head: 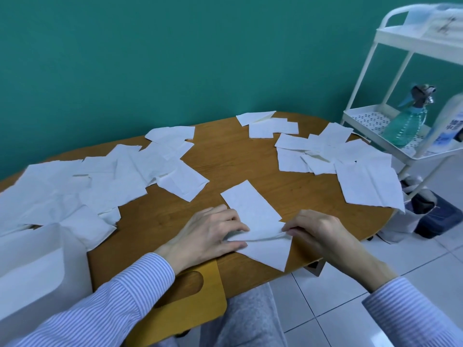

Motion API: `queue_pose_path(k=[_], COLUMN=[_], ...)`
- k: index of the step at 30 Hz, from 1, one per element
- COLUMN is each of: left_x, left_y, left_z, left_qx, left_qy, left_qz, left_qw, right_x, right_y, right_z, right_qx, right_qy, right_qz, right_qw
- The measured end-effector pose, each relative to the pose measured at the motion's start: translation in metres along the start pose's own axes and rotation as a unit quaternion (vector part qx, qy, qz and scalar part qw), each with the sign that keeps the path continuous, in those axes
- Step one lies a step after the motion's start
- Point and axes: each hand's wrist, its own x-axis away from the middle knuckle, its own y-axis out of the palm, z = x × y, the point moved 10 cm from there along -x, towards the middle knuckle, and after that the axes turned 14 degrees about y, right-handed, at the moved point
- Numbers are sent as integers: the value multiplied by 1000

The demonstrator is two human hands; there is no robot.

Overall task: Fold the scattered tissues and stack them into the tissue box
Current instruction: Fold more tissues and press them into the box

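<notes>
Head view: we see both hands working one white tissue [253,216] near the front edge of the oval wooden tabletop [225,156]. The tissue runs diagonally, far end flat on the wood, near corner hanging just past the tabletop's edge.

Left hand [208,234] lies on the tissue's left side, fingers mostly straight and pressing down, thumb along the lower edge. We read it as pressing flat, not gripping. Right hand [318,231] has fingers curled, thumb and forefinger pinching a raised crease of the same tissue, which is bunched into a ridge between the two hands.

Loose tissues are scattered over the rest of the tabletop: a big overlapping pile on the left [75,186], a small cluster at the far edge [268,123], another spread on the right [345,161], one sheet of it overhanging the right edge.

White tissue box [37,271] sits at the near left corner, partly over the left pile. Its opening isn't readable from here.

A yellow chair back [198,291] with a cut-out handle shows below the tabletop. Both sleeves are blue-and-white striped.

Right of the tabletop we see a white trolley [370,71] with a teal spray bottle [408,121] on its middle shelf. Teal wall behind, white floor tiles.
</notes>
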Motion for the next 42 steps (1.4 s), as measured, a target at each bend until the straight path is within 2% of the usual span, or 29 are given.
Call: queue_pose_path(k=[8, 12, 20, 24, 27, 28, 31, 33, 38, 42], left_x=[-8, -11, 16, 22, 19, 17, 4, -4, -1, 4], left_y=[-31, -41, -15, -3, -5, -7, -7, 0, 36, 42], left_z=[-3, -6, 2, 1, -3, -4, -8, -8, -2, -8], left_qx=[-31, -30, -15, -24, -11, -10, -15, -29, -48, -38], left_qy=[6, 23, 61, 53, 21, 16, 9, 16, 42, 20], left_qz=[64, 45, -14, -48, -37, -28, -14, -37, -152, -142], left_qw=[997, 998, 998, 997, 999, 999, 1000, 999, 986, 989], right_x=[-14, -10, 22, 31, 31, 30, 21, 14, 14, 12], right_y=[-24, -22, 29, 45, 46, 43, 17, 12, 53, 50], right_z=[-5, -18, -27, -29, -30, -30, -22, -15, -3, 12], right_qx=[-28, -54, -80, -28, -37, -40, -17, 29, 208, 198], right_qy=[21, 7, 17, 4, 16, 17, 32, 45, 25, 75], right_qz=[52, 46, -26, -53, -68, -56, 60, 97, 16, 18], right_qw=[998, 997, 996, 998, 997, 997, 998, 994, 978, 977])
